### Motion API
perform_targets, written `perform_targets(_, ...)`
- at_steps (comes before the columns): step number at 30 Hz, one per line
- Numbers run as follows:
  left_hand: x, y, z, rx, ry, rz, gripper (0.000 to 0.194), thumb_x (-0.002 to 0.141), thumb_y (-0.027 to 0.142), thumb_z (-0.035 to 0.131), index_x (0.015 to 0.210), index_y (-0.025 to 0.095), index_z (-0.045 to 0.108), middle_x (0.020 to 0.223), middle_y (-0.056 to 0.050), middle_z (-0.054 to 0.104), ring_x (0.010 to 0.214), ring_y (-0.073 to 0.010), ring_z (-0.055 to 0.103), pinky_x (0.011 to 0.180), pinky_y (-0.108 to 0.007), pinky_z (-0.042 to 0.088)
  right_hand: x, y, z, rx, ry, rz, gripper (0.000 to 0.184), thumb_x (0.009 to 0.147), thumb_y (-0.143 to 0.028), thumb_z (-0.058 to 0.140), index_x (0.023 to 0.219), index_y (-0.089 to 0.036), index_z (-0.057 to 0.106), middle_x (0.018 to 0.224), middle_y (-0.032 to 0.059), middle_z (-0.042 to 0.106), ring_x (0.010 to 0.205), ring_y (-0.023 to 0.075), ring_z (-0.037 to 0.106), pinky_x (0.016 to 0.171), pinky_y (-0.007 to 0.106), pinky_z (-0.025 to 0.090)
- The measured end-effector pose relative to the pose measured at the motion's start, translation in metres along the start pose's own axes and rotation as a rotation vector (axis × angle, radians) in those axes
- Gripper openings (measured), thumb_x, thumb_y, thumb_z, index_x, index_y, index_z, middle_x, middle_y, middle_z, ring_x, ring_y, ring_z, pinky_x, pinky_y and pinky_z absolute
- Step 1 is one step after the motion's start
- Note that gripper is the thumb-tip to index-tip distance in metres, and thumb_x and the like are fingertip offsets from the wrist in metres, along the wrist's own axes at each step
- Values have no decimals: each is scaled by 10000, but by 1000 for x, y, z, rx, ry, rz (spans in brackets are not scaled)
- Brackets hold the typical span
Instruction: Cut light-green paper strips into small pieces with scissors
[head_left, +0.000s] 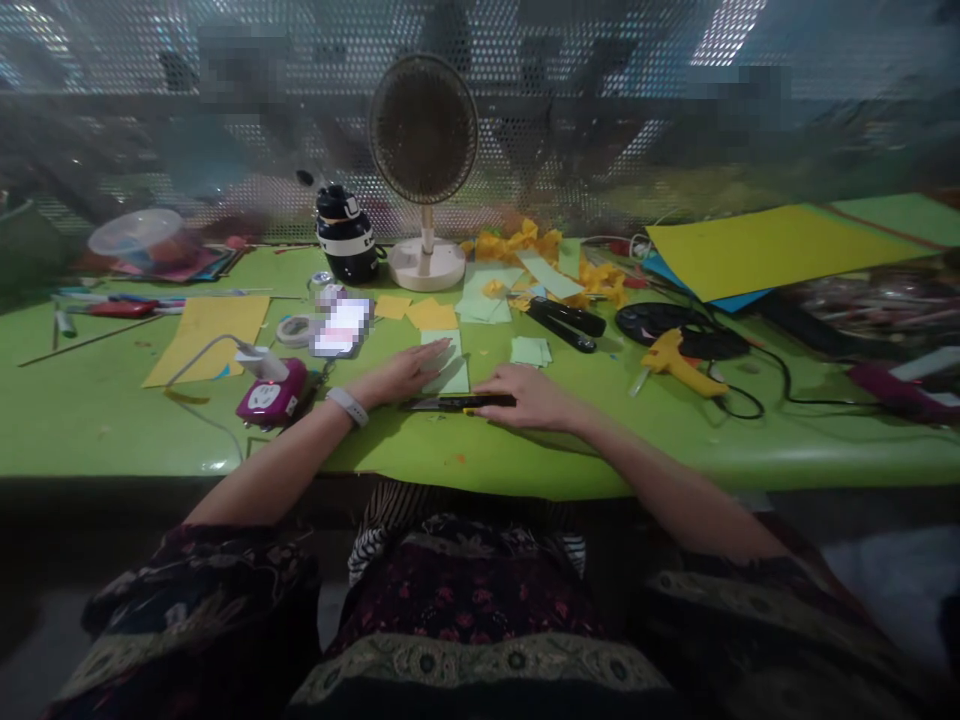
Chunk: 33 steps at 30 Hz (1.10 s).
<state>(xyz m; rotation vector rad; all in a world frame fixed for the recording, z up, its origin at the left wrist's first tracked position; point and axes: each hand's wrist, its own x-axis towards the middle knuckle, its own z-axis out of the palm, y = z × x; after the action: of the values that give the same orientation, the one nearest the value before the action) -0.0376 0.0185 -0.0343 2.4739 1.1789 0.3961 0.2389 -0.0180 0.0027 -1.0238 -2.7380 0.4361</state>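
Observation:
My left hand (pixel 409 372) lies flat on a light green paper strip (pixel 453 372), with its fingers stretched out. Below the strip lies a black-handled cutter knife (pixel 457 403), its thin blade pointing left. The fingers of my right hand (pixel 525 395) are closed on the right end of that knife. A small stack of green paper pieces (pixel 531 350) sits just beyond my right hand. Orange-yellow paper pieces (pixel 431 315) lie past the strip. Farther right rests a black stapler (pixel 562 322).
At left are a purple power adapter (pixel 271 398), a tape roll (pixel 296 330), a phone (pixel 343 328) and yellow paper (pixel 206 335). A fan (pixel 426 265) and a black bottle (pixel 349 240) stand behind. A yellow glue gun (pixel 684 365) with its cord lies right.

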Motion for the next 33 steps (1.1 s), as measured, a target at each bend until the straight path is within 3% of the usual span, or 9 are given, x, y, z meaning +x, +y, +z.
perform_targets(3,-1,0,-1,-42,46,-36,762,949,478,564,1598,158,324,1580,-184,463,1416,-317,483,1177,-470,402,24,1,-10,29,64,105,310,976,-414,605,1092,-165,749,1049,115,704,960,236,622,815,339,436)
perform_targets(5,-3,1,-2,-54,63,-84,797,925,516,604,1596,186,330,1494,-185,548,1307,-325,569,1102,-483,468,43,2,-13,32,78,181,320,955,-405,640,1118,-139,713,1115,132,703,979,238,625,786,321,436)
perform_targets(9,-4,6,-4,-38,58,-104,696,945,456,580,1558,178,401,1486,-186,559,1319,-333,560,1098,-498,462,66,-1,-8,18,-59,315,426,861,-424,763,1158,-136,662,1090,112,715,870,217,623,643,280,367)
perform_targets(13,-4,9,-5,-11,37,-111,667,957,435,554,1544,144,424,1518,-192,534,1357,-331,539,1134,-501,433,65,-4,-1,73,-84,349,238,866,-336,756,1025,-172,690,947,48,727,798,178,607,624,266,323)
perform_targets(18,-3,8,-5,15,48,-121,629,978,484,502,1517,161,468,1498,-177,565,1350,-315,562,1134,-470,445,58,3,-11,261,96,338,171,946,-303,629,898,-157,702,861,45,714,746,162,594,667,281,372)
perform_targets(23,-4,9,-5,159,-57,-71,640,1022,519,400,1546,152,442,1639,-148,391,1525,-292,360,1256,-455,258,53,35,-29,239,326,406,138,931,-212,600,869,-151,707,888,79,720,800,190,615,758,324,433)
perform_targets(26,-6,11,-6,201,-104,-48,666,1038,531,358,1567,131,409,1653,-157,351,1540,-280,329,1268,-438,222,53,52,-31,290,398,444,115,911,-208,620,853,-148,699,845,60,708,764,182,625,757,315,457)
perform_targets(30,-5,11,-5,185,-114,8,621,1049,524,345,1565,186,418,1647,-119,377,1538,-247,337,1268,-425,217,71,56,-29,433,316,465,127,926,-194,600,927,-125,707,813,46,710,676,149,638,711,276,488)
perform_targets(33,-4,8,-3,157,-103,23,596,1046,506,378,1559,207,428,1646,-108,379,1535,-243,345,1269,-436,215,102,52,-33,324,215,449,145,922,-158,603,965,-114,734,867,67,744,706,147,663,746,265,500)
